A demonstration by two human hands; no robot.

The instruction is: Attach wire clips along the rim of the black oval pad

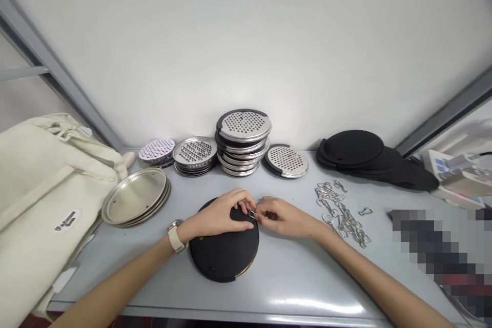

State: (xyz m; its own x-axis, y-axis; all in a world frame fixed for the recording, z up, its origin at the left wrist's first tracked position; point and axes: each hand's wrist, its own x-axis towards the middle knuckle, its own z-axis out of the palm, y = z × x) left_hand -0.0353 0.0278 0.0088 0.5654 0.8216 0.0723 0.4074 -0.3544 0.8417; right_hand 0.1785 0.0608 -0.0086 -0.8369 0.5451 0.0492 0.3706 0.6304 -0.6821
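A black round cover (226, 256) lies flat on the table in front of me, with a thin gold-coloured edge showing along its lower right. My left hand (225, 212), wearing a watch, rests over its upper part, fingers and thumb curled round the far right edge. Between the fingertips of both hands shows a small metal carabiner (252, 214) at that edge. My right hand (282, 217) comes from the right and pinches the carabiner. Whether the clip passes through a hole in the cover is hidden by the fingers.
Loose carabiners (342, 215) lie right of my hands. Behind stand a tall stack of grater discs (244, 143), a shorter stack (195, 156) and a single disc (288, 161). Metal plates (136, 195) and a cream bag (49, 205) are left; black covers (353, 148) lie back right.
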